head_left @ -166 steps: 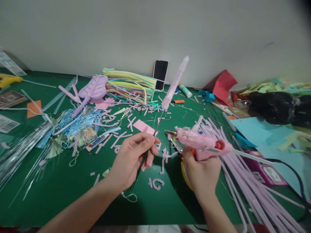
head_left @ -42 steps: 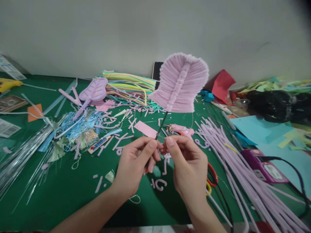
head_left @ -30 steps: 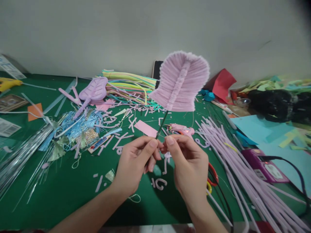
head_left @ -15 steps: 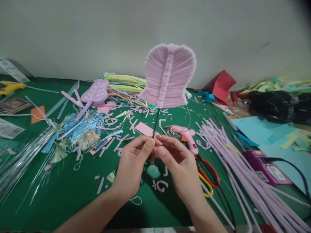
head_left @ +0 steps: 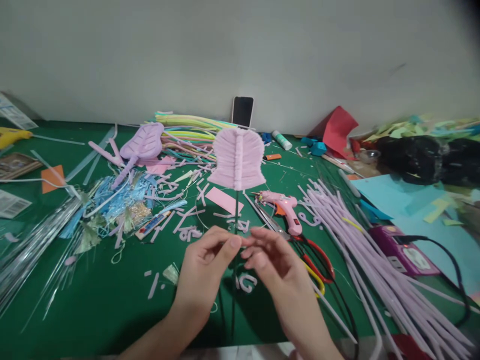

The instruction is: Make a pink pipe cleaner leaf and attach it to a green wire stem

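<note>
A lilac fan-shaped piece [head_left: 249,160] made of fuzzy pipe cleaners stands upright on a thin dark stem [head_left: 236,210]. My left hand [head_left: 204,267] pinches that stem between thumb and fingers, below the fuzzy part. Just right of the stem is my right hand [head_left: 287,280], fingers bent but apart, with nothing seen in them; its fingertips come close to the left thumb. Under the hands the stem runs on down toward the table's front edge. A small curled lilac scrap [head_left: 247,283] lies on the green table [head_left: 165,320] behind the hands.
A pink glue gun [head_left: 287,207] and red-and-yellow-handled scissors [head_left: 318,260] lie right of centre. Lilac pipe cleaners [head_left: 360,250] spread beside a purple power box [head_left: 403,250]. Leftward are a lilac leaf shape [head_left: 142,142] and blue tassels [head_left: 123,192]. A phone [head_left: 243,111] leans on the wall.
The fan has come down and looks smaller, uncovering the phone and glue stick behind it. My right fingers have spread away from the stem; my left hand still pinches it.
</note>
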### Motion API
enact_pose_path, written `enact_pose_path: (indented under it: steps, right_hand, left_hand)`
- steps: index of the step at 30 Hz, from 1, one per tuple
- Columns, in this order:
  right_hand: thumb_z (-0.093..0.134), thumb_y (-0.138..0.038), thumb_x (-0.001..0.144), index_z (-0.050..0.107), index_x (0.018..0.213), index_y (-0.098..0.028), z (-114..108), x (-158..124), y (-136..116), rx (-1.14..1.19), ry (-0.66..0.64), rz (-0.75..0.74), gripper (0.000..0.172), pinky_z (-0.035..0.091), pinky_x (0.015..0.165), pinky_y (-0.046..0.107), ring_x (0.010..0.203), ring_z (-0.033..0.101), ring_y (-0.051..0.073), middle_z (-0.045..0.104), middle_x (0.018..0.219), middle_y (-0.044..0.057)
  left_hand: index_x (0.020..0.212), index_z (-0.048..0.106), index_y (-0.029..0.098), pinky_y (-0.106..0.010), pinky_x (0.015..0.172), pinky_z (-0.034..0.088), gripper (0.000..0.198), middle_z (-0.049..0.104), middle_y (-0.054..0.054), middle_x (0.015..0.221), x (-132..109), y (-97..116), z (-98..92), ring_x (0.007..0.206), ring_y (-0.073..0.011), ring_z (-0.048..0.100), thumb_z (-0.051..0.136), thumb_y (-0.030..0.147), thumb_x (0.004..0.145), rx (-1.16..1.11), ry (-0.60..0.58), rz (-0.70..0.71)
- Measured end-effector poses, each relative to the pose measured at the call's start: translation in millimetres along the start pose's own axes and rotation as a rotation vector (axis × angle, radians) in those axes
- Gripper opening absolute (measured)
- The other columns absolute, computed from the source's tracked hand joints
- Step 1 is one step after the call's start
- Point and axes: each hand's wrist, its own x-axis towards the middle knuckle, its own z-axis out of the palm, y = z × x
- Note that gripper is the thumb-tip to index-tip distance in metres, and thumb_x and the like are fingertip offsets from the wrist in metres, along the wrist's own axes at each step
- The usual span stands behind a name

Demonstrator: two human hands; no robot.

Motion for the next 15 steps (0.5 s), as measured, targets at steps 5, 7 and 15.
enact_pose_path:
  steps: [5,7,15]
  right_hand:
    - [0.077,-0.037,0.072,0.067,0.089,-0.021,8,-10,7,0.043,-0.056,0.113,0.026,0.058,0.072,0.027,0.079,0.069,0.017,0.073,0.086,0.005]
    - [0.077,-0.038,0.072,0.067,0.081,-0.02,10,-13,10,0.031,-0.093,0.143,0.022,0.058,0.066,0.027,0.07,0.068,0.016,0.071,0.075,0.003]
    - [0.072,-0.04,0.078,0.071,0.094,-0.022,-7,-19,12,-0.038,-0.052,0.123,0.024,0.055,0.063,0.024,0.069,0.064,0.015,0.072,0.081,0.004]
  left_hand:
    - [0.069,0.076,0.019,-0.023,0.065,0.045,0.015,0.058,-0.002,0.07,-4,-2,2.0,0.071,-0.0145,0.055,0.071,0.029,0.079,0.029,0.034,0.048]
    - [0.07,0.076,0.019,-0.022,0.057,0.044,0.016,0.059,-0.002,0.073,-5,-2,1.6,0.068,-0.0136,0.054,0.071,0.032,0.078,0.027,0.042,0.013]
    - [0.066,0.074,0.019,-0.022,0.064,0.047,0.017,0.057,-0.001,0.068,-15,-6,-0.1,0.069,-0.0136,0.055,0.069,0.028,0.079,0.041,-0.007,-0.028]
